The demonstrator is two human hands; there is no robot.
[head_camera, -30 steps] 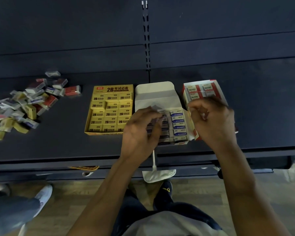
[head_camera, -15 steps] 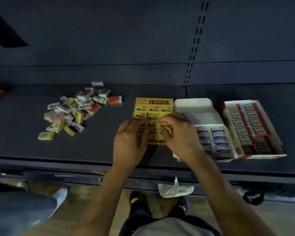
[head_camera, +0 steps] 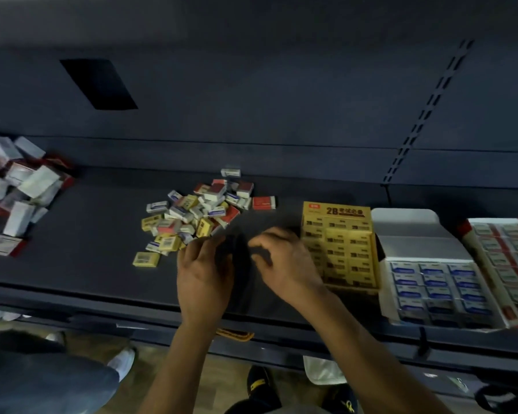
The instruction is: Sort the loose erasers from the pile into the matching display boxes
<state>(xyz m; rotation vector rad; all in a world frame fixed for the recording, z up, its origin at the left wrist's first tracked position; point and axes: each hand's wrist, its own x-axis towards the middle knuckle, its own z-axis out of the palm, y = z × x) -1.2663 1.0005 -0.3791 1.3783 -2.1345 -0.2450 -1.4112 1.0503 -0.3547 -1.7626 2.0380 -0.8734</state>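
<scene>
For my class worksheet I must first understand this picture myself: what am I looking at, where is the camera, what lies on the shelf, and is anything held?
No machine: a person works bare-handed, with the camera worn on their head, looking down. The left hand and right hand hover over a dark shelf, beside a pile of loose erasers. To the right stand three display boxes: a yellow box, a blue-and-white box, a red box. Another heap lies far left. The left hand looks empty; the right hand's curled fingers are blurred, so I cannot tell.

The left hand (head_camera: 204, 274) and right hand (head_camera: 284, 261) hover over the shelf (head_camera: 87, 252) between the pile (head_camera: 198, 210) and the yellow box (head_camera: 338, 246).
</scene>
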